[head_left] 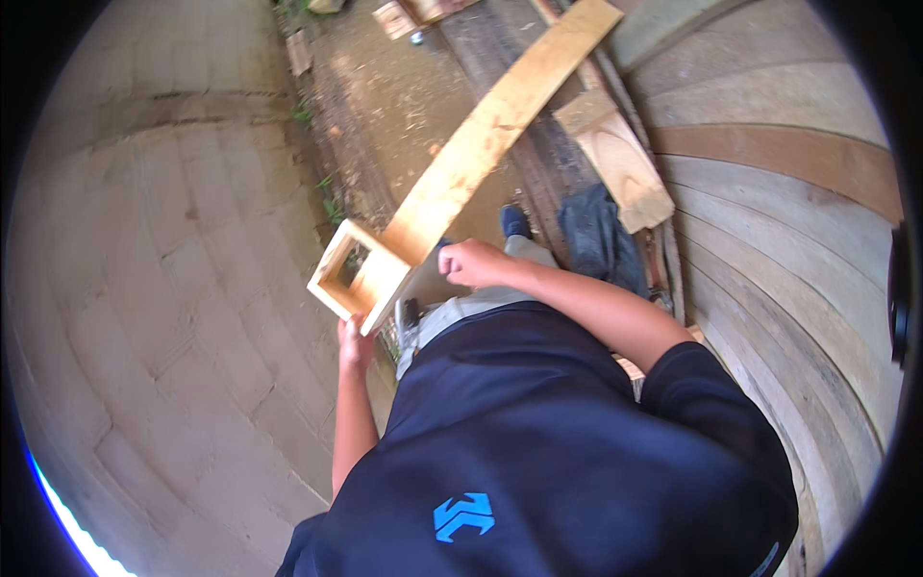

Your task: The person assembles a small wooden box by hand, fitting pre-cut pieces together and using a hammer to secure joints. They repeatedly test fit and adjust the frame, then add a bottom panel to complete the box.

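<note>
A small open wooden box frame (pixel 386 286) of pale planks is tilted up at the near end of a long pale board (pixel 488 133). My left hand (pixel 356 338) grips the frame's lower corner, fingers partly behind the wood. Whether frame and board are joined, I cannot tell. My right hand (pixel 471 263) is closed in front of my waist, just right of the board's near end and apart from it. Its curled fingers hide anything inside them.
A concrete-block wall (pixel 183 250) rises on the left, a plank wall (pixel 769 183) on the right. A thick short wood block (pixel 615 159) and a dark plastic sheet (pixel 604 236) lie by the planks. More wood pieces (pixel 409 17) lie farther off on the dirt ground (pixel 385 96).
</note>
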Tool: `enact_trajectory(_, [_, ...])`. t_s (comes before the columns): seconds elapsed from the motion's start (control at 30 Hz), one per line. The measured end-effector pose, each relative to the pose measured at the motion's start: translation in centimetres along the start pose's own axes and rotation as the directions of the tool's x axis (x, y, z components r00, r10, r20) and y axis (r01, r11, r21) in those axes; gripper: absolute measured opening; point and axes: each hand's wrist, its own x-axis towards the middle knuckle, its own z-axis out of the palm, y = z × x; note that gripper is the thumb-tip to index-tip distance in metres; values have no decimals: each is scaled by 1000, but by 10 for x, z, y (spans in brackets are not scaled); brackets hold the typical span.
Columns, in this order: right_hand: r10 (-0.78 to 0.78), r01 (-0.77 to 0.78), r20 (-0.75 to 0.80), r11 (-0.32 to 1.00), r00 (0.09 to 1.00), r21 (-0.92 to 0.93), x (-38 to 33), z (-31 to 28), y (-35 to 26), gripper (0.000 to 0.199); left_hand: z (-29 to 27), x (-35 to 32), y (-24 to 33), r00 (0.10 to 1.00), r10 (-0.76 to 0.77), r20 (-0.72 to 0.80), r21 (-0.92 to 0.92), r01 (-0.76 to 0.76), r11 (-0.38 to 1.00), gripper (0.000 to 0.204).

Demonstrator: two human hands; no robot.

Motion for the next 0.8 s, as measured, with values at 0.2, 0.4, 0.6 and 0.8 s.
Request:
enact_trajectory(0.2, [73,-77,-43,992,996,-98,-5,-20,6,15,16,-11,10,995,90,-37,36,-89,995,50])
enact_trajectory(0.4, [241,-248,-270,969,932,7,-16,-37,32,17,8,-9,11,999,48,-18,9,-48,999,62])
enact_trajectory(0.6, [513,-216,-104,527,852,822,-13,-46,60,27,4,-14,9,999,19,-37,-5,-19,1000,61])
enact_trajectory(0.8, [487,96,-250,319,837,943,36,-77,67,52,3,-12,14,1000,16,18,10,-16,1000,60])
